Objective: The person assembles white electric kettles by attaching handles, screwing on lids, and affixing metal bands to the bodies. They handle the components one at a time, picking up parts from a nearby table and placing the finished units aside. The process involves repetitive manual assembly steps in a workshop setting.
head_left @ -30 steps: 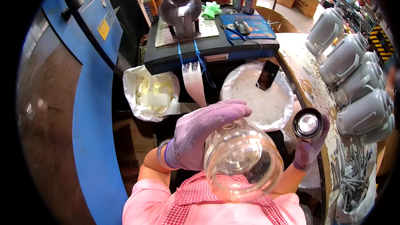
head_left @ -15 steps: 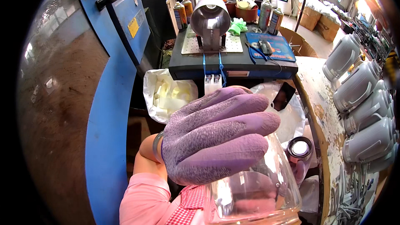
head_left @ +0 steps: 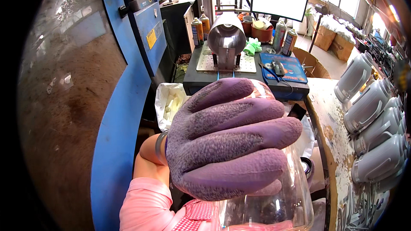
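Note:
My left hand [head_left: 235, 145], in a purple-grey coated glove, reaches in from the lower left. Its fingers are wrapped across a clear glass vessel [head_left: 278, 207]. The vessel's rounded upper end [head_left: 262, 89] shows beyond the knuckles, and its wide body lies toward me. A purple fingertip [head_left: 269, 188] shows below the main fingers; I cannot tell which hand it belongs to. Just right of the glass is a dark-rimmed round piece [head_left: 305, 167] with a pale middle, partly covered. My right hand is mostly hidden around there, and its grip does not show.
Ahead stands a dark bench [head_left: 195, 75] with a metal cylinder [head_left: 224, 34] on a fixture. Spray cans [head_left: 197, 32] and pliers [head_left: 269, 72] lie around it. Grey jugs [head_left: 368, 107] line the worn table [head_left: 327, 111] at right. A blue machine [head_left: 115, 145] bounds the left.
The view has tilted, so the bench and jugs sit lower in the picture. My left hand stays on the glass vessel, which now covers more of the dark-rimmed piece and the purple patch below it.

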Demonstrator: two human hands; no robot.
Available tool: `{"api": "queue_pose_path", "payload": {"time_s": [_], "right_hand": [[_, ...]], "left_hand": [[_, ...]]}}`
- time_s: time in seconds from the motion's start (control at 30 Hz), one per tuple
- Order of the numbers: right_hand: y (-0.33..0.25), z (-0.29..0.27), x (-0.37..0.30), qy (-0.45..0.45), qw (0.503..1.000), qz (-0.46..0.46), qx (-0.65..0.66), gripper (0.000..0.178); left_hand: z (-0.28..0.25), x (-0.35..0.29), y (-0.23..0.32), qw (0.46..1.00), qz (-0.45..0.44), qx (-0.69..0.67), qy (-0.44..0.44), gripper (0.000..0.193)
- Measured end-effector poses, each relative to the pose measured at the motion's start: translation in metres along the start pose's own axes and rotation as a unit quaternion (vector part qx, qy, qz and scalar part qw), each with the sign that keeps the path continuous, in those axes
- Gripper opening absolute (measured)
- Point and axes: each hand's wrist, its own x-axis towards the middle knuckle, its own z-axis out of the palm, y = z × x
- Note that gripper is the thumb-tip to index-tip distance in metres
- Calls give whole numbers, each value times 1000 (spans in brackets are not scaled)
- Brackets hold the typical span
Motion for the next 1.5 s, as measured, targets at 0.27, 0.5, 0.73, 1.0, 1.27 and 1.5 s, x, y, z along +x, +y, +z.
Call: {"api": "queue_pose_path", "payload": {"time_s": [0.27, 0.5, 0.73, 1.0, 1.27, 1.5], "right_hand": [[5, -3, -1, 6, 1000, 18, 8, 97], [6, -4, -2, 10, 999, 20, 25, 96], [8, -5, -4, 7, 999, 24, 30, 95], [10, -5, -5, 12, 999, 18, 37, 93], [12, -9, -5, 9, 999, 28, 25, 91], [11, -7, -6, 17, 999, 25, 31, 91]], "left_hand": [[-4, 4, 1, 1000, 0, 23, -8, 41], [-3, 5, 0, 1000, 2, 27, -8, 42], [-5, 7, 1, 999, -1, 35, -14, 43], [-5, 8, -1, 999, 2, 37, -12, 44], [-7, 10, -1, 999, 6, 45, -13, 45], [-5, 12, -3, 999, 8, 46, -17, 45]]}}
